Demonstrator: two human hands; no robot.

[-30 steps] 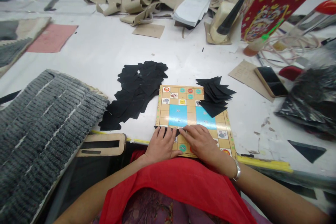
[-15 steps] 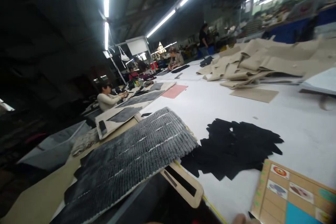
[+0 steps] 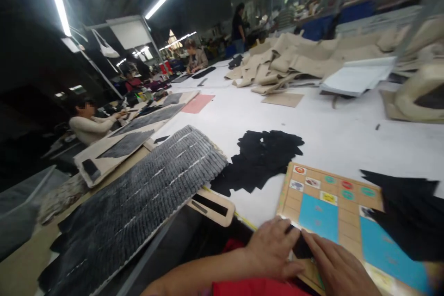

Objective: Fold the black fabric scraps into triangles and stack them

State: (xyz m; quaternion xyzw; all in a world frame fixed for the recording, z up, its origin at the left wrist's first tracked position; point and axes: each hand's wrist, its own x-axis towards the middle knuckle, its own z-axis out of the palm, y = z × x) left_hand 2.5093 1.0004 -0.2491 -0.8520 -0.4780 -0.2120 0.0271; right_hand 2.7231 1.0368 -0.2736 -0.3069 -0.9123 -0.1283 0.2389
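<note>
My left hand (image 3: pixel 272 247) lies over the near left corner of a printed game board (image 3: pixel 284 201), its fingers stretched out and touching a small black piece of material (image 3: pixel 301 245). My right hand (image 3: pixel 335 261) rests flat on the other side of that piece, fingers straight and side by side. The black piece lies between the two hands, partly hidden by them. Yellow-brown squares with small pictures and blue panels cover the board. A heap of black cut pieces (image 3: pixel 412 212) overlaps its right side. Another black heap (image 3: pixel 258 162) lies beyond its left corner.
To the left, a stack of grey ribbed pieces (image 3: pixel 149 203) slopes along the table edge, with a beige slotted board (image 3: pixel 211 208) beside it. Beige scraps (image 3: pixel 294 58) and white paper (image 3: pixel 357 76) lie farther back on the white table (image 3: pixel 243 115). Seated co-workers (image 3: pixel 92 122) are at the left.
The view has swung right and down, so the table's contents appear farther left. Both hands and most of the game board have come into view; earlier only fingertips showed at the bottom edge.
</note>
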